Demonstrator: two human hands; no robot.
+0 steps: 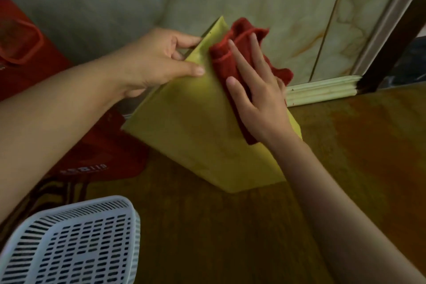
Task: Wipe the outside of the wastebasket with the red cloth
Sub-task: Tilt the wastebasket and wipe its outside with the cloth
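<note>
wastebasket [196, 127] tilted – red bag [96, 152] behind | white basket [76, 242] nr front

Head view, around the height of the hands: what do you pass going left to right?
red bag → left hand on the rim → yellow wastebasket → red cloth → right hand → pale skirting moulding

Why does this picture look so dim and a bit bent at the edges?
Head view: the light is low and warm, so the yellow wastebasket and red cloth look muted; the left hand and right hand are slightly soft; the wide lens bows the forearms and the white slotted basket at the lower left; no strong glare shows.
</note>
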